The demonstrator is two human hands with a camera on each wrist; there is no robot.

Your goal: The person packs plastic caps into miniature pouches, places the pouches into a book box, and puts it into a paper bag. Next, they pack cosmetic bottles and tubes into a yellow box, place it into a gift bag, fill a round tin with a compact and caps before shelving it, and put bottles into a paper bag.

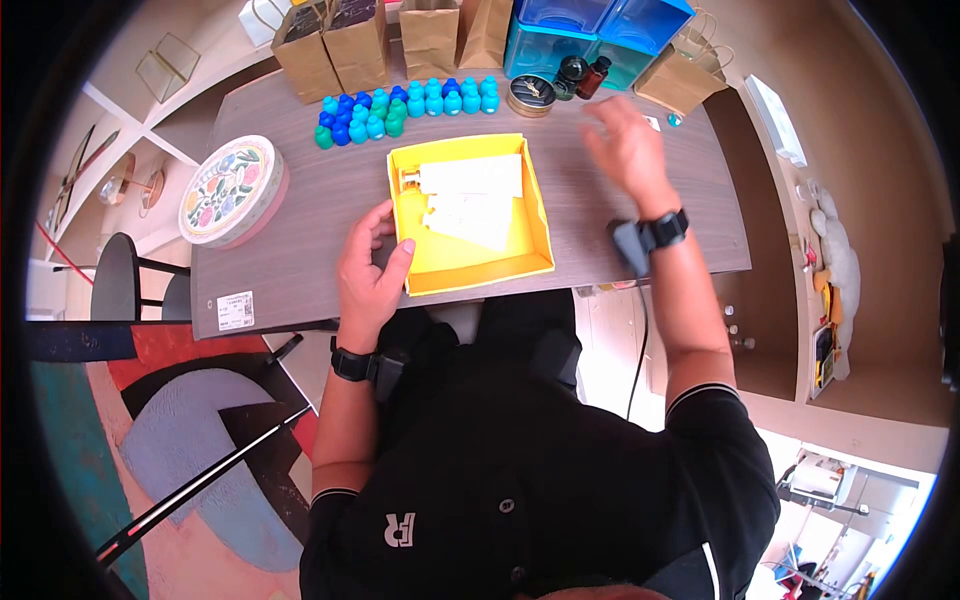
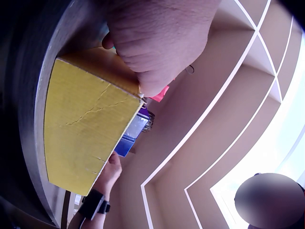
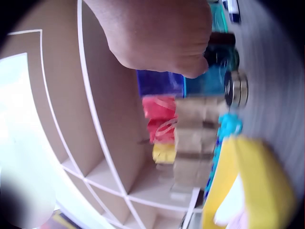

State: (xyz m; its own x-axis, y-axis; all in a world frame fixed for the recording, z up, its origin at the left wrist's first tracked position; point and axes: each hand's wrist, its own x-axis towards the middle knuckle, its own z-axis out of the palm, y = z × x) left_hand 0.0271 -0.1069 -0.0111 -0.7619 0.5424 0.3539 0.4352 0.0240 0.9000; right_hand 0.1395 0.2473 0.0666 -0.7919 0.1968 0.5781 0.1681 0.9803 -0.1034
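Note:
A shallow yellow box (image 1: 475, 275) stands near the front edge of the table. Inside it lie a white tube-like item (image 1: 470, 177) with a gold-coloured end and another white item (image 1: 475, 220) below it. My left hand (image 1: 368, 270) grips the box's left wall, thumb over the rim and fingers along the outside. Over the right part of the table is my right hand (image 1: 630, 150), fingers loosely bent, with nothing visible in it. Just beyond its fingertips stand a brown bottle (image 1: 594, 78), a dark bottle (image 1: 571, 74) and a round tin (image 1: 531, 97).
Several small blue, teal and green bottles (image 1: 409, 108) stand in rows behind the box. A round floral box (image 1: 232, 192) sits at the left. Brown paper bags (image 1: 356, 52) and blue bins (image 1: 545, 48) line the back, with another paper bag (image 1: 680, 78) at the right.

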